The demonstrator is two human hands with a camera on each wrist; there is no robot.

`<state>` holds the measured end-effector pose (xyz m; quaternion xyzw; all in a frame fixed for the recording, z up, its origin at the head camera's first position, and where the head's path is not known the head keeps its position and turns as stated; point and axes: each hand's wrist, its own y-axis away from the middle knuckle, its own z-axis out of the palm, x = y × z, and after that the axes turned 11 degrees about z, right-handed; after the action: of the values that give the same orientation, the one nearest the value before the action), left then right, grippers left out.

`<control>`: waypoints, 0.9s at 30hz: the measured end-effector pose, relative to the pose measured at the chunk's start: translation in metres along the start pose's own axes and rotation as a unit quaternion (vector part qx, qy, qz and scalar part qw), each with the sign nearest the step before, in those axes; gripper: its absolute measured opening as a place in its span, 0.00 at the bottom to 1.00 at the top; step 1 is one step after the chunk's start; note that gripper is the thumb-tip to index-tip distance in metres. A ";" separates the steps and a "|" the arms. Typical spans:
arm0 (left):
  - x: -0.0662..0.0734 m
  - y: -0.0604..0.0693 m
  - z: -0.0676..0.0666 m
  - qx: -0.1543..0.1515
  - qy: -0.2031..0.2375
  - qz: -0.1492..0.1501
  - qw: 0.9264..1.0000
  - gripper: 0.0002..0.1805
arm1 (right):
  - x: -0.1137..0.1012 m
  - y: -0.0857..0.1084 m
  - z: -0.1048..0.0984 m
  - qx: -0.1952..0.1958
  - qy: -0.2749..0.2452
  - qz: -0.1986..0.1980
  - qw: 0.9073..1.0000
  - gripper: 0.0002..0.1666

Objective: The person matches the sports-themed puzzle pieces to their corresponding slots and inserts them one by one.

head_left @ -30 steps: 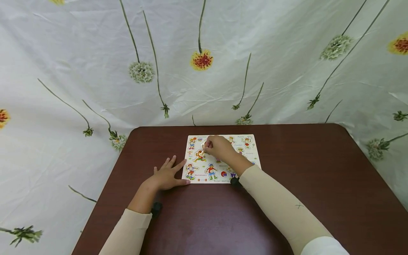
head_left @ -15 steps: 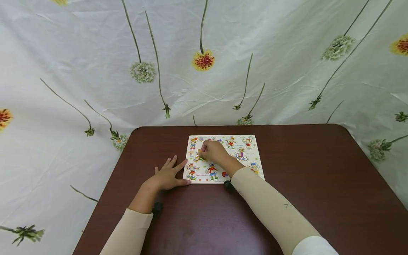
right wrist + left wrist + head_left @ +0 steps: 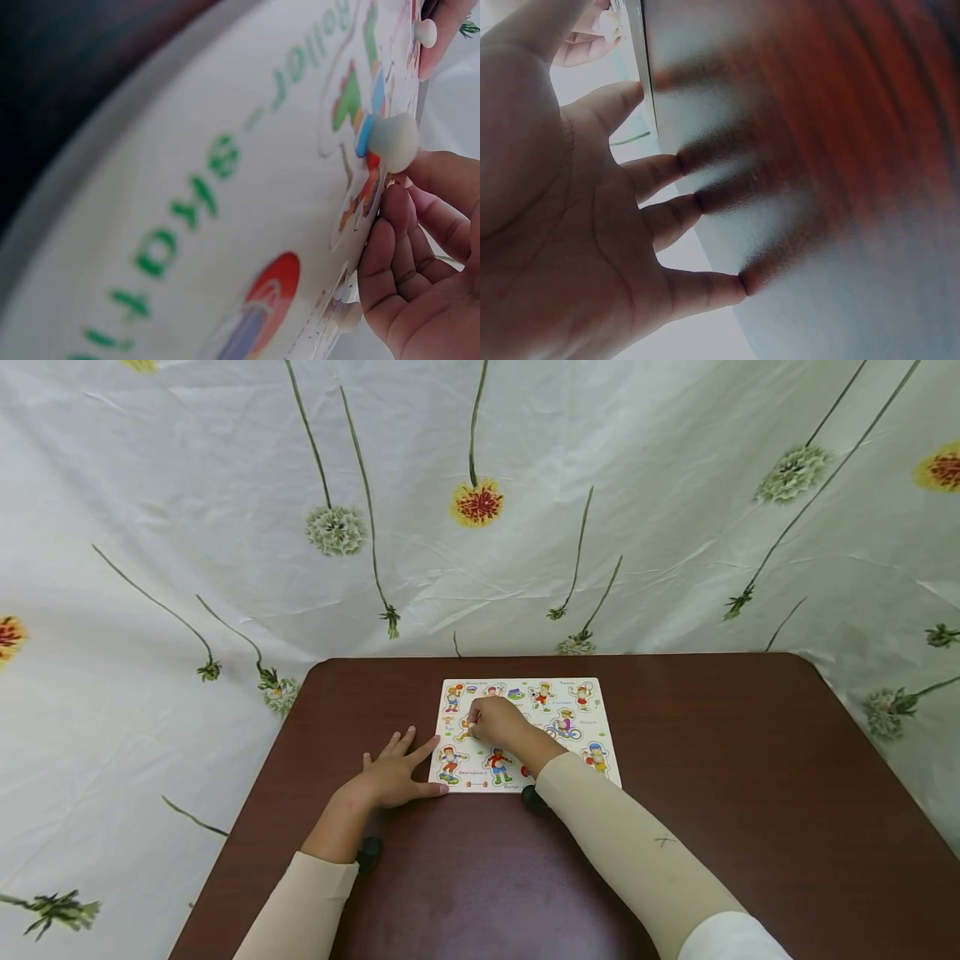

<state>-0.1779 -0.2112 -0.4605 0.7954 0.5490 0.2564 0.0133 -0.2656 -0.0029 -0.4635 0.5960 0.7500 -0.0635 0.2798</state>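
Observation:
A white peg puzzle board [image 3: 474, 762] with cartoon sports figures lies near the table's far edge. My left hand [image 3: 393, 777] is spread flat at its left side, thumb at the near left corner and index fingertip at the left edge. In the left wrist view, the fingertips of the left hand [image 3: 555, 210] touch the table. My right hand [image 3: 501, 725] reaches over the board and pinches the running-figure puzzle piece [image 3: 463, 729], its knob hidden by the fingers. In the right wrist view, the right hand [image 3: 435, 277] has curled fingers close behind the roller-skating piece's white knob [image 3: 394, 142].
The dark brown table [image 3: 750, 793] extends around the board. Behind it hangs a white cloth [image 3: 660, 460] with printed flowers. Several other figures sit on the board, such as the cyclist [image 3: 564, 724] and the skateboarder [image 3: 449, 763]. Dark wrist bands [image 3: 369, 853] show below the hands.
My right hand has moved slightly left and toward me with the puzzle piece, down onto the running figure's place. The cyclist and the right-hand figures are uncovered. My left hand stays put.

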 end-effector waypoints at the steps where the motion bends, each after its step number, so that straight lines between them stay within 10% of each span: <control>1: 0.000 0.000 0.000 0.000 0.000 0.000 1.000 0.51 | 0.000 0.000 0.000 0.000 0.002 0.000 1.000 0.04; 15: -0.001 -0.002 0.000 0.005 0.007 -0.002 1.000 0.51 | 0.006 0.005 0.001 0.002 -0.064 -0.006 0.998 0.05; 27: -0.007 0.000 -0.002 0.060 0.029 -0.006 0.998 0.42 | 0.015 0.030 -0.007 0.036 -0.232 0.016 0.972 0.14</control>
<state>-0.1812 -0.2178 -0.4613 0.7836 0.5684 0.2457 -0.0492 -0.2418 0.0217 -0.4578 0.5870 0.6521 -0.2226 0.4251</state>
